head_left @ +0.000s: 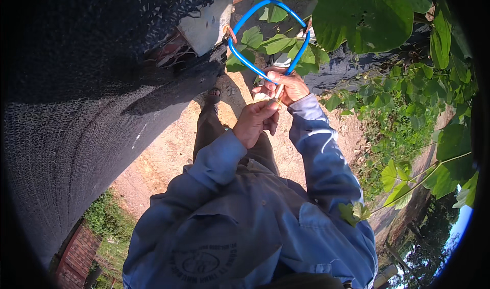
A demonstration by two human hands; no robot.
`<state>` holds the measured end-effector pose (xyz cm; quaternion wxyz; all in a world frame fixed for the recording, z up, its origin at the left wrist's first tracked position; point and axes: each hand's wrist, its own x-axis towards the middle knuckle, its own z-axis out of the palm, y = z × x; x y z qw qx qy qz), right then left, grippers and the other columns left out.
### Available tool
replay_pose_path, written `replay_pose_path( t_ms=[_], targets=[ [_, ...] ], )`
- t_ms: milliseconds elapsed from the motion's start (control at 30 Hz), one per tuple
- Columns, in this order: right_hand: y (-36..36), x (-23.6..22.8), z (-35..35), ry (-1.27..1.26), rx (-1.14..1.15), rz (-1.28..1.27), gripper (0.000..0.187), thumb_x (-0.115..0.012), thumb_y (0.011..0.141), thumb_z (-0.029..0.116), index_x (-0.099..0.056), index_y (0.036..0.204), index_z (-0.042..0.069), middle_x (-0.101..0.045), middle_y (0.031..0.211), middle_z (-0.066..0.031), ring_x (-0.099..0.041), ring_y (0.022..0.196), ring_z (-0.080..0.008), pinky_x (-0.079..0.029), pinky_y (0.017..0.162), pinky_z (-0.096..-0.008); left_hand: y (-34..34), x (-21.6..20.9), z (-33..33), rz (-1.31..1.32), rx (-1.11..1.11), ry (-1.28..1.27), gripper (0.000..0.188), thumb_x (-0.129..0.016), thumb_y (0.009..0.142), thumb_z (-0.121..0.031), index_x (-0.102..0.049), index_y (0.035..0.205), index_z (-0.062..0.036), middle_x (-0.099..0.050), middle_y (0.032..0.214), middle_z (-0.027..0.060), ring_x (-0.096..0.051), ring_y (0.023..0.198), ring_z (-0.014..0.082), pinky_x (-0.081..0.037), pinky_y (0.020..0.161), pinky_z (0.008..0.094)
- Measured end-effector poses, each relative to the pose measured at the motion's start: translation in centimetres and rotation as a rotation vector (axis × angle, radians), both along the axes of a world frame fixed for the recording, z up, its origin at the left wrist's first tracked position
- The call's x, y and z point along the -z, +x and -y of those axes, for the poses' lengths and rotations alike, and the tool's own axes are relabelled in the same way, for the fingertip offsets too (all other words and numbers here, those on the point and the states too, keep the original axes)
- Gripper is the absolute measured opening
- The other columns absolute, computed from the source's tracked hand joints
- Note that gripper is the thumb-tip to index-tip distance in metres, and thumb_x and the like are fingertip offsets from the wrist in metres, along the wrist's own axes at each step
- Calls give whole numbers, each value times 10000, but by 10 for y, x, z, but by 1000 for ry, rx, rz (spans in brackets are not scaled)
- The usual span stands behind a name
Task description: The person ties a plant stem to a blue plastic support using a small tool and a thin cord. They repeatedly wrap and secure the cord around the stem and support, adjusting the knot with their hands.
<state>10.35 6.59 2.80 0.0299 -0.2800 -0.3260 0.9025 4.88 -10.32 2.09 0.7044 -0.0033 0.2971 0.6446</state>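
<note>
A blue tube [267, 2] is bent into a rough loop beyond my hands. My right hand [292, 87] is closed around its near end, where the two sides of the loop come together. A short pale cylindrical piece [279, 90] sticks out of that grip toward my left hand. My left hand [252, 123] is closed, thumb and fingers pinching at a small brass-coloured piece [276, 101] at the end of the pale one. The fingers hide most of it. Reddish-brown stubs [231, 34] touch the loop at its left and right sides; I cannot tell what they belong to.
Dark mesh netting [92, 141] hangs along my left side. A grey panel [206, 26] stands at the upper left, next to the loop. Large green leaves [362, 16] crowd the upper right, with vines [408, 187] lower down. Sandy ground [168, 151] lies around my feet.
</note>
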Motion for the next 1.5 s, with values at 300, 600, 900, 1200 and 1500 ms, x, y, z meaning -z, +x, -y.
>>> replay_pose_path(
  t_ms=[300, 600, 900, 1200, 1500],
  targets=[
    [5, -2, -3, 66, -89, 39, 346, -619, 928, 296, -601, 1060, -23, -620, 782, -73, -638, 790, -221, -513, 808, -396, 50, 1, -16, -131, -548, -125, 296, -527, 992, -279, -594, 1135, -28, -619, 931, 11, -575, 825, 90, -492, 791, 289],
    [3, -55, -46, 2153, -502, -384, 414, -486, 969, 325, -531, 1235, 11, -562, 1203, -193, -547, 1110, -376, -435, 962, -464, 56, 7, -21, -136, -563, -205, 223, -541, 955, -247, -574, 906, -32, -425, 629, -34, -367, 498, 47, -316, 440, 239],
    [-37, -20, -28, 1866, -990, -95, 407, -561, 939, 386, -652, 702, 67, -585, 541, -107, -587, 505, -315, -440, 494, -415, 53, 17, -24, -652, -632, -341, 272, -610, 868, -208, -535, 787, 40, -439, 567, 59, -423, 512, 137, -343, 499, 350],
    [-45, -12, -35, 1957, -1099, -76, 491, -589, 904, 437, -622, 562, 86, -556, 486, -124, -551, 442, -338, -424, 433, -431, 39, 2, -16, 99, -465, -154, 228, -602, 908, -218, -559, 764, -46, -412, 577, -56, -350, 476, 28, -235, 407, 243],
    [-48, -15, -27, 2019, -1079, -65, 478, -594, 900, 436, -631, 574, 88, -539, 492, -139, -549, 444, -346, -409, 426, -446, 37, 21, -16, -75, -474, -155, 272, -580, 920, -234, -561, 752, -20, -453, 561, -24, -392, 461, 88, -258, 452, 280]
  ],
)
